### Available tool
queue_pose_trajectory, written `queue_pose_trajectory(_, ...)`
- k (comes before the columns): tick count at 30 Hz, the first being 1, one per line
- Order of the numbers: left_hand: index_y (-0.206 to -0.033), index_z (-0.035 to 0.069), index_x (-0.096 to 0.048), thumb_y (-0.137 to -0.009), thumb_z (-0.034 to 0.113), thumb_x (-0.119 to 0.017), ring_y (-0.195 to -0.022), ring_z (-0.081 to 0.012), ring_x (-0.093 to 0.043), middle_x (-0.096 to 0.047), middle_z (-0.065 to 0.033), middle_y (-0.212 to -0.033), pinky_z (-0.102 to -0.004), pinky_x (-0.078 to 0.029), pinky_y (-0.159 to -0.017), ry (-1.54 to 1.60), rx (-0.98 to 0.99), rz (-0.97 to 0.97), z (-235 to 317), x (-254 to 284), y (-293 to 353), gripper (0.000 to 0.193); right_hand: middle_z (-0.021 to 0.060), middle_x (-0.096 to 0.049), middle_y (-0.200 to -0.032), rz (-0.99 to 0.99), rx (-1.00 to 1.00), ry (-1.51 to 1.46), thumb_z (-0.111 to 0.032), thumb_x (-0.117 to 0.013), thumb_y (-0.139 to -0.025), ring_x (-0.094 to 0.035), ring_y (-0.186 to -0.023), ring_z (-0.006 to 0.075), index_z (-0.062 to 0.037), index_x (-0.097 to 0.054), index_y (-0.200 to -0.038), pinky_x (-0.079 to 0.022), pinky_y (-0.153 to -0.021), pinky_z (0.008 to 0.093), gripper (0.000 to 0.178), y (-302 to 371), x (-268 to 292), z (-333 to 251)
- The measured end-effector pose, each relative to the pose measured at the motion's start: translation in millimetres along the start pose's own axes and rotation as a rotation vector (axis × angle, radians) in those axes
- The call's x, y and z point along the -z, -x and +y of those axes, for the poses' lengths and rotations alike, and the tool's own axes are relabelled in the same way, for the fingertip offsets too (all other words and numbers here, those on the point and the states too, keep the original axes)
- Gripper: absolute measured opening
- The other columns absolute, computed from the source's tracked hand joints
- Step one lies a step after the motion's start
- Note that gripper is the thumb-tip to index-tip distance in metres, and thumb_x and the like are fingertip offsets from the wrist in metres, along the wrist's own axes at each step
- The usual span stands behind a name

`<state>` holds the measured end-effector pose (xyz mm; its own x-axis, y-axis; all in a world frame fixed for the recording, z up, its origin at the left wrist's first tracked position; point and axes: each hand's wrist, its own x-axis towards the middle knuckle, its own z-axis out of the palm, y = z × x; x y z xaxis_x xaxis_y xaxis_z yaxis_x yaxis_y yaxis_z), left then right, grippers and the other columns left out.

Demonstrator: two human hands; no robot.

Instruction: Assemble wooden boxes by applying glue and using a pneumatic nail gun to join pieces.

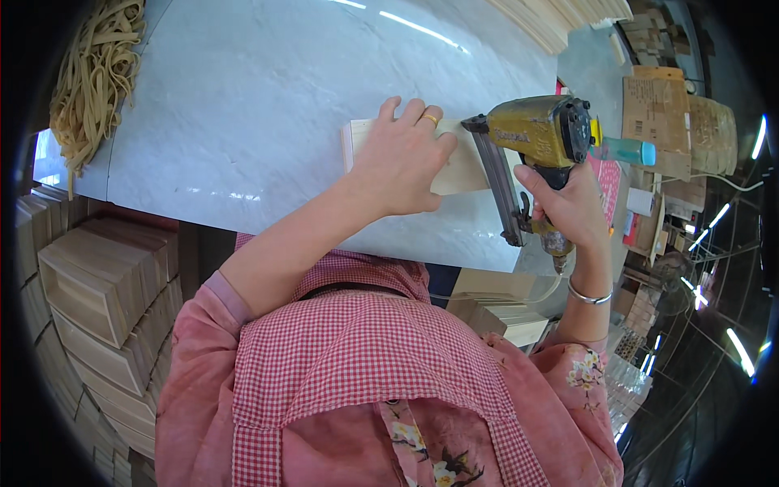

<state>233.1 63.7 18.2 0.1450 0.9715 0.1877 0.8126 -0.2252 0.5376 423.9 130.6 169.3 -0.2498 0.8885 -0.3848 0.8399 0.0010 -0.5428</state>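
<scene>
A flat, pale wooden piece (466, 169), its exact build partly hidden, lies on the grey-white marbled table (243, 114). My left hand (403, 162) spans it and holds it down, fingers over its far edge and thumb at its near edge; one finger wears a ring. In my right hand (572, 203) is a yellow and black air nail gun (531, 134), gripped round its handle. The gun's nose is at the right part of the wood; whether it touches cannot be made out. A thin air hose (535, 299) runs from the base of its handle.
A bundle of tan bands (97, 85) hangs at the table's left edge. Stacked wooden boxes (105, 276) stand below left. Wooden strips (560, 20) lie at the far right. Beyond are a teal bottle (629, 152) and cardboard boxes (659, 118).
</scene>
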Motion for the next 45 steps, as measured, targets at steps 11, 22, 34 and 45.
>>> queue_pose_trajectory(11,-0.097,0.009,-0.07,-0.062,0.032,-0.083,-0.113,-0.0308,-0.05,-0.06,-0.0166,-0.124,-0.05,-0.032,-0.108,-0.006,-0.047,0.097,-4,-5,3,0.044,0.0035,-0.06,-0.06,-0.097,-0.045,0.0,-0.021,-0.079,-0.086,-0.052,-0.045,0.0099,0.0052,-0.066,-0.103,-0.041,-0.042,0.024,0.033,-16,12,-9)
queue_pose_trajectory(22,-0.105,0.009,-0.066,-0.063,0.035,-0.085,-0.118,-0.0345,-0.052,-0.06,-0.0182,-0.127,-0.0504,-0.034,-0.111,-0.054,-0.12,0.115,-8,-10,5,0.053,0.0052,-0.062,-0.067,0.21,-0.049,0.015,-0.02,-0.079,-0.085,-0.051,-0.044,0.0119,0.0031,-0.065,-0.1,-0.041,-0.043,0.0256,0.031,11,19,39)
queue_pose_trajectory(34,-0.129,0.002,-0.064,-0.085,0.023,-0.075,-0.115,-0.0254,-0.062,-0.066,-0.0137,-0.13,-0.0335,-0.049,-0.098,1.345,0.744,-0.084,-53,111,56,0.05,0.0242,-0.071,-0.109,0.614,-0.267,0.664,-0.014,-0.064,-0.087,-0.069,-0.095,0.0461,-0.0063,-0.053,-0.14,-0.056,-0.078,0.0517,0.055,56,17,315)
queue_pose_trajectory(45,-0.132,0.004,-0.058,-0.084,0.015,-0.071,-0.128,-0.0298,-0.054,-0.057,-0.0131,-0.139,-0.0399,-0.041,-0.109,0.156,0.324,0.552,-55,62,150,0.051,0.0249,-0.07,-0.112,0.746,-0.229,0.523,-0.021,-0.069,-0.091,-0.069,-0.097,0.0439,0.0008,-0.058,-0.134,-0.054,-0.087,0.0477,0.05,21,-2,354)
